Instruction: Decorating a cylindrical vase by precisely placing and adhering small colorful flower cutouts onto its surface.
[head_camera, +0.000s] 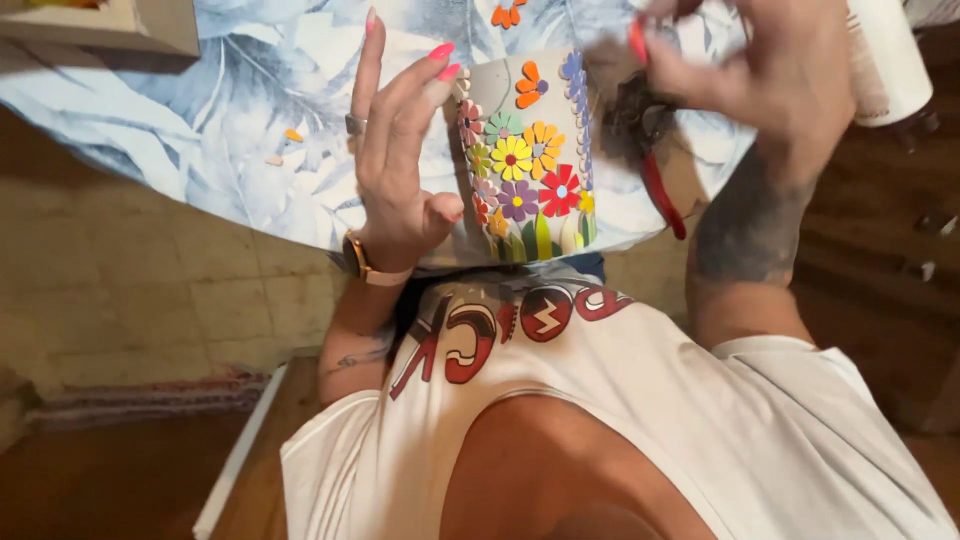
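Worktop (230, 130) under blue leaf-print cloth, tiled floor (150, 300) at 9 o'clock; flower-decorated pot (525, 165) centred at its near edge, left hand (400, 170) fingers spread against its side, right hand (770, 80) pinched closed on red-handled pliers (655, 170) at 1 o'clock.

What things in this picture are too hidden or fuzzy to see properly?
All in the head view:
- Right hand: motion-blurred; its grip is unclear.
- Red-handled tool: its working end is hidden behind that hand.
- White bottle: cut off by the top edge.
- Flowered pot: its left side is hidden behind the left hand.
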